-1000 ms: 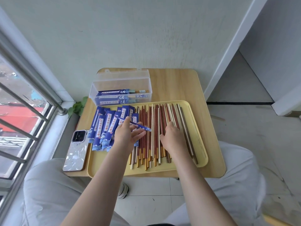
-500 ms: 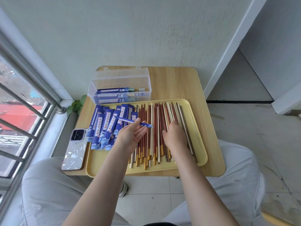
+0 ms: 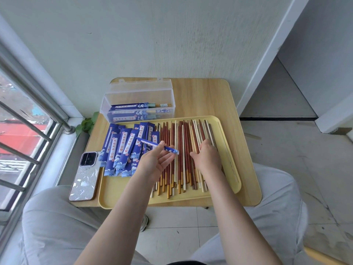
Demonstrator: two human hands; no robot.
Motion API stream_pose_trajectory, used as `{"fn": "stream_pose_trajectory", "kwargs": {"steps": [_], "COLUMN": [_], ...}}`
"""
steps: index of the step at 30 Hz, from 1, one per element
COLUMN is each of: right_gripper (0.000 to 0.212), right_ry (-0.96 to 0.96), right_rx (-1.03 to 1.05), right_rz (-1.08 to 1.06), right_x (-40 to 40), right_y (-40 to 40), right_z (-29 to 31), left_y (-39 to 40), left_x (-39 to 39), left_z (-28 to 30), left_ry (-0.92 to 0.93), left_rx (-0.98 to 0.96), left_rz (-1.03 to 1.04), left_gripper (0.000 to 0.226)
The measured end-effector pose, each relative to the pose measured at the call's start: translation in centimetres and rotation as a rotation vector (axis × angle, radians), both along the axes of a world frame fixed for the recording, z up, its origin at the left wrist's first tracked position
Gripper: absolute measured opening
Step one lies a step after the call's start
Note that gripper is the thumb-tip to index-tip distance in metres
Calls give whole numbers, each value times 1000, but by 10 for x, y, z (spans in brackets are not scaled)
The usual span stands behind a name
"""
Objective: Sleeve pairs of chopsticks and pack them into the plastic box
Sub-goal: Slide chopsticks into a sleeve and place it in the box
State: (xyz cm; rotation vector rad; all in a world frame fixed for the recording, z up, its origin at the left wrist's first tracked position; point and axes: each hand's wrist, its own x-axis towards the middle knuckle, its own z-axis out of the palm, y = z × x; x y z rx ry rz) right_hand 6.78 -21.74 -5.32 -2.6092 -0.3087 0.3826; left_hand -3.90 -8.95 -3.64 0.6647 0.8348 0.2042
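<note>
With left hand (image 3: 156, 161) pinching an empty sleeve (image 3: 157, 145) palm-up, right hand (image 3: 207, 155), fingers flat on loose chopsticks (image 3: 181, 150) at tray's (image 3: 232, 169) 3 o'clock, should pick a matching pair & align tips w/ sleeve mouth.

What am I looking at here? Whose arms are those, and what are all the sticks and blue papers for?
The camera sits on a person's head, looking down, so those are their own arms. A yellow tray on a small wooden table holds loose chopsticks and a pile of blue paper sleeves. The left hand pinches one blue sleeve. The right hand rests on the chopsticks, picking through them. The clear plastic box behind already holds some sleeved pairs. A phone lies beside the tray.
</note>
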Motion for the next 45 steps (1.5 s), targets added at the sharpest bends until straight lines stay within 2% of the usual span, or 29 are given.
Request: {"fn": "stream_pose_trajectory", "kwargs": {"steps": [6, 12, 19, 21, 24, 27, 30, 34, 39, 45], "right_gripper": [33, 33, 23, 13, 15, 11, 8, 11, 10, 11], "right_ry": [-17, -55, -122, -91, -11, 64, 73, 34, -66, -146], "right_rx": [-15, -39, -65, -42, 88, 240, 299, 264, 246, 236], "right_rz": [6, 40, 90, 89, 106, 163, 252, 319, 290, 248], "right_x": [2, 0, -3, -1, 0, 1, 2, -3, -6, -4], "right_y": [-1, 3, 4, 3, -1, -4, -5, -4, -5, -6], "right_z": [2, 3, 7, 8, 16, 33, 44, 44, 41, 39], "left_y": [-2, -2, -2, -2, 2, 11, 20, 26, 29, 29], "left_x": [-1, -1, -1, -1, -2, -4, -5, -5, -3, -3], "left_z": [1, 0, 3, 5, 5, 6, 9, 9, 8, 13], "left_ry": [-1, -6, -16, -17, -30, -64, -69, -18, 71, 132], "left_rx": [4, 5, 5, -3, 0, 40, 95, 110, 52, 22], "left_rz": [1, 7, -12, -18, -21, 47, 150, 288, 444, 529], "left_gripper": [33, 35, 35, 32, 31, 28, 26, 27, 22, 15]}}
